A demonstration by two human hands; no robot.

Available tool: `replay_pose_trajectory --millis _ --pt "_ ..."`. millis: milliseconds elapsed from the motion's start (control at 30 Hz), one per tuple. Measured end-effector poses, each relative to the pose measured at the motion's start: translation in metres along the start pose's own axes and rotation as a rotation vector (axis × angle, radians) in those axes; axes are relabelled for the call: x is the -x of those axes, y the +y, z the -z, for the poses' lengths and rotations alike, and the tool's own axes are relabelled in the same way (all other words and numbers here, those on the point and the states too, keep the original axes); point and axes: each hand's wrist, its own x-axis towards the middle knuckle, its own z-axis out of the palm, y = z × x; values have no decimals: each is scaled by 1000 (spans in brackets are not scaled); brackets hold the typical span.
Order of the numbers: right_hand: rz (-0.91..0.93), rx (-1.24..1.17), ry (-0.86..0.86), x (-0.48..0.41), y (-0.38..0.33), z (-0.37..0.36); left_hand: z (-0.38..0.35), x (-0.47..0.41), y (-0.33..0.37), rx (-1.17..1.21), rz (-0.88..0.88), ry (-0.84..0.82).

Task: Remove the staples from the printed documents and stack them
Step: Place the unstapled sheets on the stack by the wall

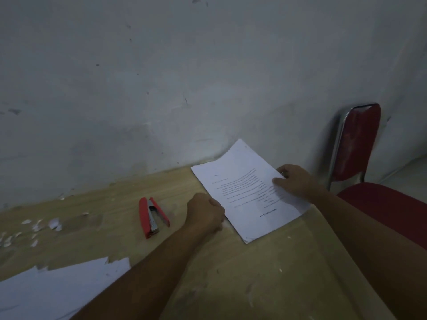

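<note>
A printed document (245, 181) of white sheets lies tilted on the wooden table (231, 273), its far corner against the wall. My right hand (293, 179) grips its right edge, thumb on top of the page. My left hand (205, 212) is curled at its left edge, fingers touching the paper; whether they pinch it I cannot tell. A red stapler (151, 217) lies open on the table just left of my left hand. A loose pile of white sheets (57, 287) sits at the near left.
A grey wall (184, 77) runs along the table's far edge. A red chair (355, 146) with a chrome frame stands at the right, its seat beside the table. Torn paper scraps (44, 225) are scattered at the far left of the table.
</note>
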Motion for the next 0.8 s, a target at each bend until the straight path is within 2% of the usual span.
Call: replay_pose_trajectory --millis 133,267,333,467,567,800 --pt "-26 119 -10 -5 7 -19 -4 -5 1 -7 -4 23" --pt "-84 374 132 -1 5 -32 -8 -6 2 14 -16 46" --pt "-108 428 133 2 3 -33 -8 -3 3 17 -21 61" --pt "-148 336 79 6 1 -28 -7 4 7 39 -23 67" --pt "-162 282 52 12 -4 -18 -2 14 12 -32 -54 62" --pt "-83 127 62 57 -33 -2 30 59 23 -58 -72 -17"
